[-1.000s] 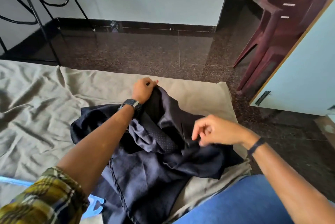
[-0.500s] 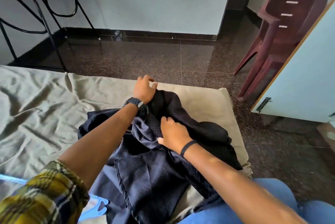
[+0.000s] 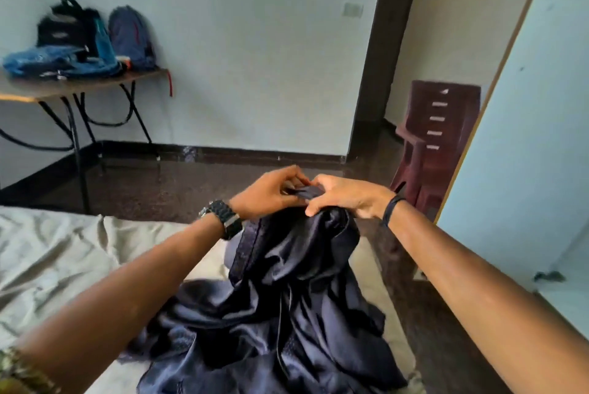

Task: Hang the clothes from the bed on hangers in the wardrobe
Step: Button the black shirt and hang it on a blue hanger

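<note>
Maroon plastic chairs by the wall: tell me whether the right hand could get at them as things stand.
Probably not. The right hand grips the dark garment together with the left hand, and the chairs stand well beyond it across open floor.

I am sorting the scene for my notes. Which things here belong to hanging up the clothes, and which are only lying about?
Belonging to the job:
- dark garment, its top edge held up
- left hand and right hand, both pinching that edge
- bed under the garment
- pale blue door, perhaps the wardrobe's

Only lying about:
- bags on the folding table
- stacked plastic chairs
</note>
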Available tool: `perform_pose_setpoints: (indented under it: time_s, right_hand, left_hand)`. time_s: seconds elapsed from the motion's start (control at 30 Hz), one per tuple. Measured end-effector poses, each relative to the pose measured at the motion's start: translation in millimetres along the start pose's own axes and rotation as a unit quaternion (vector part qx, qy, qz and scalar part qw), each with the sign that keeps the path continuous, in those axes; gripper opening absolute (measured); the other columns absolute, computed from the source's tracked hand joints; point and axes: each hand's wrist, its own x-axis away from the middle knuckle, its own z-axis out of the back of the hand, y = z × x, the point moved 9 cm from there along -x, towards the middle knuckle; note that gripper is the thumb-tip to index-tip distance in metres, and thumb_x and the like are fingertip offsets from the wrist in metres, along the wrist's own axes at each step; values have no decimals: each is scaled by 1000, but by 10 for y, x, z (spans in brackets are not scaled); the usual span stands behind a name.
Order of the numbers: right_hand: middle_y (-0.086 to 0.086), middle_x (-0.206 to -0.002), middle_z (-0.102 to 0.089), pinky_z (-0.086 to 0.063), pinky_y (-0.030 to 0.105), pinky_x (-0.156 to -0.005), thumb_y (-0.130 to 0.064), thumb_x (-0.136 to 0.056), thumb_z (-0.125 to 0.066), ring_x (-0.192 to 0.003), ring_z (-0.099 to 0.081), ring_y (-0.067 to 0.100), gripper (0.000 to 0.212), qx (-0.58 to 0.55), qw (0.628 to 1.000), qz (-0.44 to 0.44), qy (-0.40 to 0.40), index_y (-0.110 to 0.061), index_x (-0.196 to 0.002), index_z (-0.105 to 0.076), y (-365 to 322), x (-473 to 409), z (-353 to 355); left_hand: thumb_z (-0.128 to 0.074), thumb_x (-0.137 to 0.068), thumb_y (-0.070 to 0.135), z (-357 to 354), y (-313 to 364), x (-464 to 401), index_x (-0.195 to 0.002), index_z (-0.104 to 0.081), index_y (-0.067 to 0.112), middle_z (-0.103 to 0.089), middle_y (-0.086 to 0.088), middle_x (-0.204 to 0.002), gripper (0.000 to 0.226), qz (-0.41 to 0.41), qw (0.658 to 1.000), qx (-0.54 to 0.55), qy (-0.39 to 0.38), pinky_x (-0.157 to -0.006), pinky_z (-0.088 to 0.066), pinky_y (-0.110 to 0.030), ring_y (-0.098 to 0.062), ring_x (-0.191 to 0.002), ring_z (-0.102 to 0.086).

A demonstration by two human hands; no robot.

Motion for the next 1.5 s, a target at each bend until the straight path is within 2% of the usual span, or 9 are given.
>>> perform_pose_setpoints:
  time_s: [0.27,0.6,0.7,0.83,1.03,1.27,1.33,1.43,1.5]
  right_hand:
    - [9,-113,-67,-54,30,-84,-8,-84,-61,-103,-66,22,43,-134,980,137,-62,-8,-126,-53,-1226,764,669]
    - [7,-105,-72,-53,32,-71,-22,-81,-73,-94,-66,21,23,9,988,132,86,-15,-102,-68,-1525,1096,1456]
    - [2,-71,-57,-35,29,-57,-38,-77,-77,-71,-55,24,33,231,839,200,450,-15,-71,-54,-2262,1745,2260]
    - [13,-87,-61,-35,32,-59,-38,-89,-64,-82,-60,34,35,374,555,243,702,-10,-102,-49,-3384,2765,2502]
    - [4,-101,-72,-52,28,-77,-47,-73,-73,-88,-67,18,43,147,926,214,272,-13,-99,-69,-3439,2522,2546]
    - [6,-101,-69,-56,30,-69,-17,-92,-60,-85,-68,19,13,143,971,148,124,-8,-101,-64,-3135,2300,2079]
    - [12,-100,-65,-54,29,-63,-19,-93,-60,-80,-65,22,9,253,902,158,313,-11,-95,-56,-3308,2445,2353]
    - [10,-84,-53,-43,31,-63,-15,-96,-50,-70,-52,26,8,376,662,250,598,-13,-97,-42,-3714,3095,2492]
    - [6,-77,-50,-40,31,-60,-12,-98,-47,-67,-50,24,6,383,648,293,590,-15,-97,-42,-3782,3221,2430]
  left_hand:
    - [-62,-88,15,791,1535,-486,-105,-61,5,-67,-14,-101,20,13,981,115,-155,-78,-53,-25,-18,-88,-64]
    - [-68,-82,18,2393,3101,-676,-90,-64,18,-58,1,-93,9,-106,895,-395,175,-75,-40,-26,-18,-91,-55]
    - [-63,-82,14,2814,3431,-592,-85,-50,21,-55,-4,-89,15,-107,851,-443,260,-68,-40,-31,-28,-84,-55]
    - [-51,-77,0,3164,4081,-537,-80,-47,22,-56,-6,-81,23,-156,830,-457,278,-65,-42,-36,-31,-76,-51]
    - [-36,-74,-10,3140,4141,-522,-80,-69,34,-66,-10,-98,55,-11,844,-528,95,-65,-51,-34,-25,-71,-58]
    - [-39,-79,-7,3377,4467,-216,-96,-67,27,-52,-1,-110,48,-60,826,-489,274,-67,-42,-24,-24,-100,-52]
    - [-44,-81,-5,3381,4517,-174,-115,-63,23,-48,-4,-114,48,-59,812,-515,269,-79,-40,-26,-26,-110,-49]
    - [-55,-83,-4,3487,4540,-57,-129,-54,21,-51,-8,-115,53,-32,837,-480,261,-83,-45,-30,-24,-101,-51]
    - [-58,-81,-6,3559,4591,54,-113,-61,22,-57,-10,-109,42,-41,852,-439,282,-72,-46,-28,-23,-91,-52]
